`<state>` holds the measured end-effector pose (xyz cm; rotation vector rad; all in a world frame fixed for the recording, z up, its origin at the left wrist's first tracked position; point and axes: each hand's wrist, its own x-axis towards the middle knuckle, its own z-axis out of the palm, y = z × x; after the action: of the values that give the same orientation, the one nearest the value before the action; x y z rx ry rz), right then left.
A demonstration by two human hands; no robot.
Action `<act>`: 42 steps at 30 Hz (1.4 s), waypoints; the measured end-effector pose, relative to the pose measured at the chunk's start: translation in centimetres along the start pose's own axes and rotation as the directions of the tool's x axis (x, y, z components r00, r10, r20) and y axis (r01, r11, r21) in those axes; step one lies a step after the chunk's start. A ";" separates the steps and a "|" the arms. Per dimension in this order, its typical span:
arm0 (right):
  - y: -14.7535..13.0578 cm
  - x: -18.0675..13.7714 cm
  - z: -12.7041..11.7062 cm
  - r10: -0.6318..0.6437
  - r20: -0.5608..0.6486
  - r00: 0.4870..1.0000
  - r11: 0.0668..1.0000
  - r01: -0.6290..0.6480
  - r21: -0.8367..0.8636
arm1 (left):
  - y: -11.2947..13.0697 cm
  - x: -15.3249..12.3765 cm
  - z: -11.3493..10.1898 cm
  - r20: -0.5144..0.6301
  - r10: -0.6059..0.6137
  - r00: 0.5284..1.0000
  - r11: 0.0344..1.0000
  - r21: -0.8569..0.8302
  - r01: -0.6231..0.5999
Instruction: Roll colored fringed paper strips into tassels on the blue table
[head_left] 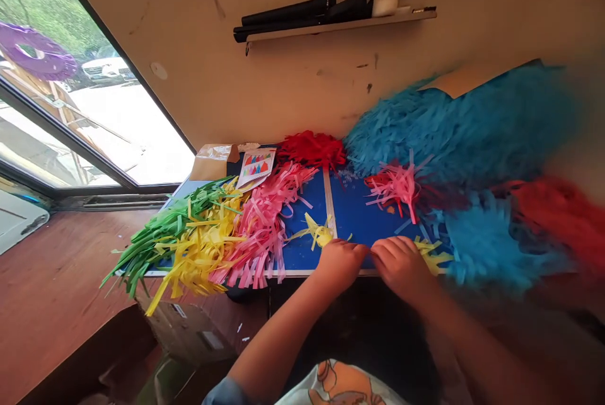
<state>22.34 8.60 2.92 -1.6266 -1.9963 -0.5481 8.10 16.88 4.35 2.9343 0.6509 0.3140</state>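
My left hand (pixel 339 261) and my right hand (pixel 403 261) rest side by side at the near edge of a blue table (pixel 352 216), fingers curled down onto its surface. What lies under the fingers is hidden. A small bundle of yellow paper strips (pixel 319 233) sits just beyond my left hand. More yellow strips (pixel 432 254) poke out to the right of my right hand. A pink fringed tuft (pixel 397 188) lies farther back on the table.
Piles of green (pixel 161 235), yellow (pixel 203 247) and pink (pixel 262 225) paper strips hang over the table's left edge. Red fringe (pixel 312 148) and big blue fringed shapes (pixel 467 128) crowd the back and right. A wall shelf (pixel 340 24) holds black tubes and a white bottle.
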 end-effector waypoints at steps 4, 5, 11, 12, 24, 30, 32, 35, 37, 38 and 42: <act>-3.6 -0.6 -1.6 0.206 -0.127 0.970 0.976 -0.193 0.104 | 0.9 -1.6 1.1 -0.363 -0.208 0.908 0.930 -0.360 0.069; -4.8 -0.7 -2.4 0.271 -0.164 0.949 0.959 -0.250 0.136 | 1.3 -2.0 1.2 -0.417 -0.298 0.858 0.872 -0.484 0.068; -8.6 -0.5 -6.1 0.606 0.229 0.762 0.582 -0.621 0.525 | 3.6 -3.6 0.5 -0.398 -0.424 0.814 0.585 -0.806 -0.090; -8.4 -0.5 -6.3 0.612 0.314 0.726 0.485 -0.658 0.576 | 3.7 -3.7 0.3 -0.403 -0.400 0.823 0.575 -0.810 -0.117; -7.9 -0.3 -6.8 0.652 0.382 0.655 0.275 -0.674 0.685 | 4.5 -5.2 -1.1 -0.085 -0.303 0.949 0.291 -0.957 0.007; -8.0 -1.1 -6.0 0.676 0.221 0.703 0.433 -0.622 0.652 | 5.0 -4.9 -1.0 -0.208 -0.334 0.919 0.418 -0.907 -0.054; -7.7 -1.8 -5.4 0.680 0.163 0.715 0.453 -0.585 0.672 | 4.8 -4.9 -0.8 -0.260 -0.317 0.912 0.479 -0.874 -0.083; -7.2 -2.9 -4.5 0.681 0.128 0.721 0.445 -0.546 0.710 | 4.4 -5.1 -0.5 -0.352 -0.292 0.889 0.632 -0.769 -0.097; -6.9 -3.2 -4.1 0.666 0.181 0.724 0.401 -0.552 0.731 | 4.2 -5.4 -0.3 -0.412 -0.265 0.872 0.755 -0.651 -0.078; -6.8 -3.3 -4.0 0.653 0.217 0.725 0.376 -0.560 0.739 | 4.1 -5.5 -0.1 -0.436 -0.248 0.865 0.808 -0.586 -0.064; -6.6 -3.0 -3.6 0.614 0.326 0.719 0.336 -0.612 0.716 | 3.9 -5.8 0.2 -0.389 -0.170 0.906 0.932 -0.362 0.019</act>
<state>16.81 2.75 4.00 -1.5504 -1.1000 0.5939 4.57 10.85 3.80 2.4938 0.6983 0.9557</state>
